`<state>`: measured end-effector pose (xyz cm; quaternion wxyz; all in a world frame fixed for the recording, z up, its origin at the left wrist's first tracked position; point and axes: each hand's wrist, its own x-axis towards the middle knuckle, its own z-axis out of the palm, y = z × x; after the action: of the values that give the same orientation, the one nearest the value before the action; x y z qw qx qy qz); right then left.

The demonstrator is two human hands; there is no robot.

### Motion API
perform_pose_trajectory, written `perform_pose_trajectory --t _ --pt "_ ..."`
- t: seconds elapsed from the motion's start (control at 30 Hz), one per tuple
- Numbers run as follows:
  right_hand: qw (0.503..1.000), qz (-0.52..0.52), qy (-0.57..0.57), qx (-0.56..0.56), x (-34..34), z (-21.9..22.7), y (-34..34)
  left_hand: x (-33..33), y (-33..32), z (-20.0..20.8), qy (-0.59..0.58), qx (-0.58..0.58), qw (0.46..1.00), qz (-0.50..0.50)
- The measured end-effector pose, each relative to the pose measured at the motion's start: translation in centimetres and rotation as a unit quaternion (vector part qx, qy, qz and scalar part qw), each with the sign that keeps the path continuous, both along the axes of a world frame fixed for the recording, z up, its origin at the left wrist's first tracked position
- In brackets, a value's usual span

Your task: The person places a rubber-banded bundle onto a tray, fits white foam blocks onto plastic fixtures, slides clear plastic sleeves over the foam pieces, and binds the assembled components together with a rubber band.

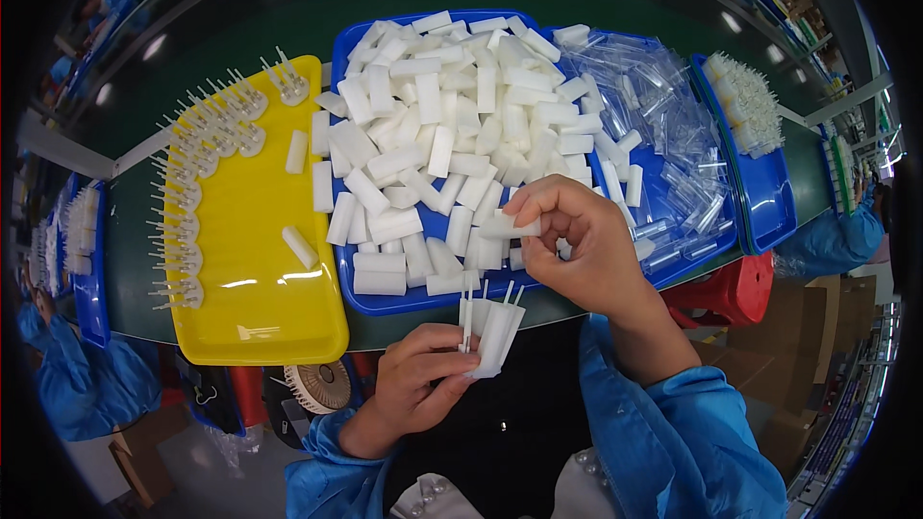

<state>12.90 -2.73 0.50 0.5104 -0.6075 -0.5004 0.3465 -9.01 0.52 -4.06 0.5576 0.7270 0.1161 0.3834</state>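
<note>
My left hand [423, 380] is closed on a white pronged holder [495, 341] with thin upright prongs, held near the table's front edge. White pieces stand among its prongs. Just above it, my right hand [586, 240] pinches a short white foam-like block [507, 227] between thumb and fingers, apart from the holder. Behind that hand, a heap of similar white blocks [433, 125] fills a blue tray [404, 306]. On the left lies a yellow tray [260, 279], with several pronged white holders [183, 259] lined along its left and far edges and two loose white blocks inside.
At right, another blue tray [663, 173] holds clear plastic tubes [692, 135]. Farther right, a blue tray [769, 207] carries bundled white pieces [745, 101]. A red stool [721, 293] stands below the table edge, and a beige fan [320, 386] sits under the yellow tray. Blue-sleeved people work at both sides.
</note>
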Motion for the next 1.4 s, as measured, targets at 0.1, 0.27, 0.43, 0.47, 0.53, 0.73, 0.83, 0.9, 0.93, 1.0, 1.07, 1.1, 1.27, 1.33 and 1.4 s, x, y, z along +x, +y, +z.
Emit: perform_pose_trajectory --t 0.1,0.27,0.43,0.47,0.53,0.73,0.83,0.9,0.93,1.0,1.07,1.1,1.27,1.33,1.4 --pt "0.992 -0.011 -0.13 0.0 0.3 0.0 -0.3 0.3 -0.2 0.2 0.011 0.008 1.0 -0.008" --pt "0.947 -0.061 -0.315 0.035 1.0 -0.9 -0.7 0.7 -0.5 0.0 0.025 0.013 1.0 -0.005" --pt "0.95 -0.044 -0.304 0.061 1.4 0.1 -0.4 0.9 -0.7 0.2 0.038 0.014 0.999 -0.002" --pt "0.95 -0.045 -0.304 0.061 1.4 -0.1 -0.4 1.0 -0.7 0.2 0.043 0.013 0.999 -0.001" --pt "0.957 -0.069 -0.275 0.066 1.4 -0.5 -0.3 1.1 -0.7 0.2 0.047 0.012 0.999 0.0" --pt "0.975 -0.076 -0.203 0.046 0.9 0.0 0.2 1.2 -0.7 0.3 0.058 0.024 0.998 0.007" --pt "0.968 -0.045 -0.238 0.062 1.3 -0.5 0.4 1.2 -0.7 0.3 0.057 0.037 0.998 0.008" --pt "0.964 -0.046 -0.257 0.051 0.9 -0.7 0.5 1.2 -0.7 0.3 0.054 0.044 0.998 0.01" --pt "0.96 -0.047 -0.274 0.039 0.8 -0.9 0.5 1.3 -0.7 0.2 0.054 0.045 0.997 0.009" --pt "0.952 -0.054 -0.297 0.054 0.6 -1.3 0.7 1.3 -0.7 0.3 0.054 0.046 0.997 0.008" --pt "0.943 -0.062 -0.32 0.068 0.6 -1.3 0.6 1.3 -0.7 0.4 0.059 0.04 0.997 0.004" --pt "0.94 -0.069 -0.33 0.057 0.6 -1.2 0.7 1.3 -0.7 0.4 0.059 0.04 0.997 0.006" --pt "0.948 -0.067 -0.31 0.01 0.6 -0.5 0.5 1.3 -0.7 0.3 0.045 0.047 0.998 0.014" --pt "0.951 -0.064 -0.297 0.057 0.8 -0.4 0.5 1.4 -0.7 0.5 0.046 0.048 0.998 0.011" --pt "0.954 -0.068 -0.281 0.074 0.9 -0.4 0.5 1.4 -0.8 0.5 0.046 0.049 0.998 0.008"
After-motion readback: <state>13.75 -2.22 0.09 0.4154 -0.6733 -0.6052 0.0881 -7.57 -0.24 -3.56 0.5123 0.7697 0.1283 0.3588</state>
